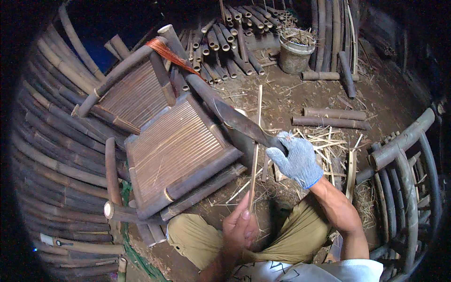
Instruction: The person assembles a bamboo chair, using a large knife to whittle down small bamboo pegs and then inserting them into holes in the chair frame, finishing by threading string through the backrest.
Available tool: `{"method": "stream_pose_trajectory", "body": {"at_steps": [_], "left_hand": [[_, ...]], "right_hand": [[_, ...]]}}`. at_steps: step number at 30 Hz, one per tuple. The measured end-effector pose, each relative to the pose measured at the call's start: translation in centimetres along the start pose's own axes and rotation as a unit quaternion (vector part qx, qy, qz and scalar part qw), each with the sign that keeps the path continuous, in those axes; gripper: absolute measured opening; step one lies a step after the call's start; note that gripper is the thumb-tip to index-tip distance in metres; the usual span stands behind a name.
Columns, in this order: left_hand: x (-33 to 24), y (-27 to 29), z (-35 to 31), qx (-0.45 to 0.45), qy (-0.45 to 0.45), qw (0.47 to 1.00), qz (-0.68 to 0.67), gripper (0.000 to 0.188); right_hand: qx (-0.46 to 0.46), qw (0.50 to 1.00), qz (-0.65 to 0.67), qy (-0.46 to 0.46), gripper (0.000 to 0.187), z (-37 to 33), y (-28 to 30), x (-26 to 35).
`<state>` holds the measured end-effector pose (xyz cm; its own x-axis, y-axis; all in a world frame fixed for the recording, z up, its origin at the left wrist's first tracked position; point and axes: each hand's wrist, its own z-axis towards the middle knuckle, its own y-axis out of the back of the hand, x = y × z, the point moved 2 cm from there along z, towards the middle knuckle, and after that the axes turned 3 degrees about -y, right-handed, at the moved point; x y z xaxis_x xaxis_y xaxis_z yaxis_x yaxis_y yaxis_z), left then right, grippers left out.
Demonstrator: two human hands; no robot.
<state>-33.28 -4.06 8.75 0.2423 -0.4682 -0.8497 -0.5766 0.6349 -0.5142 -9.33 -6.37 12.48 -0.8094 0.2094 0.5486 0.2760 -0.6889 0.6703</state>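
Observation:
In my right hand (298, 160), which wears a grey knit glove with a blue cuff, is the handle of a large broad-bladed knife (239, 123). Its blade points up and to the left, crossing a thin bamboo strip (255, 171). My bare left hand (240, 226) grips the lower end of that strip, which stands nearly upright in front of me. A fine curled sliver hangs by the blade. To the left stands a bamboo chair (176, 155) with a slatted seat and back, and an orange cord (167, 54) is tied around its upper frame.
Bamboo poles (51, 155) are stacked along the left. Cut bamboo tubes (225, 40) and a bucket of shavings (293, 54) stand at the back. Split strips (329, 145) litter the dirt floor beyond my right hand. A bamboo frame (406, 174) stands at the right.

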Motion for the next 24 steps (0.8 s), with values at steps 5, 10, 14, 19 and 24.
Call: {"method": "stream_pose_trajectory", "body": {"at_steps": [5, 10, 14, 19, 24], "left_hand": [[3.5, 3.5, -3.8, 0.044, -0.039, 0.973, 0.224, 0.047], [0.7, 2.7, -0.8, -0.085, -0.099, 0.957, 0.26, 0.045], [-2.9, 0.6, 3.7, -0.094, -0.138, 0.96, 0.226, 0.033], [-3.3, -0.1, 4.9, -0.094, -0.124, 0.971, 0.184, 0.029], [-2.8, -0.4, 4.0, -0.096, -0.109, 0.972, 0.186, 0.031]], "right_hand": [[-0.053, 0.996, 0.013, -0.065, 0.033, 2.4, 1.7, -7.1], [-0.008, 0.993, 0.101, -0.062, 0.03, 0.3, 1.6, -2.1], [0.081, 0.994, 0.027, 0.072, 0.041, -2.0, 0.4, 2.6], [0.141, 0.985, 0.0, 0.103, 0.049, -2.9, -1.0, 3.9], [0.096, 0.992, 0.013, 0.076, 0.047, -2.5, -0.6, 3.1]]}}
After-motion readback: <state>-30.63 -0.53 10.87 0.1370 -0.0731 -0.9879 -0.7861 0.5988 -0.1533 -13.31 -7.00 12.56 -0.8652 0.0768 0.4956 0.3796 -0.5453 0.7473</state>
